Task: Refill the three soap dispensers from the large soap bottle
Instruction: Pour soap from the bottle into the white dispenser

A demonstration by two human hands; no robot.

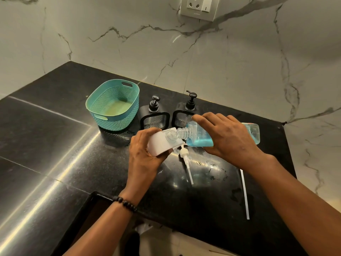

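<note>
My right hand grips the large clear soap bottle, tipped on its side with blue soap pooled near the threaded neck. Its open mouth meets the clear neck of a white dispenser, which my left hand holds tilted towards it. Behind them stand two dark square dispensers with black pump heads, one at the left and one at the right. A white pump with its tube lies on the black counter below the bottles.
A teal perforated basket stands at the back left of the black counter. A long white tube lies at the right near the counter's front edge. Marble wall behind carries a socket. Wet smears mark the counter.
</note>
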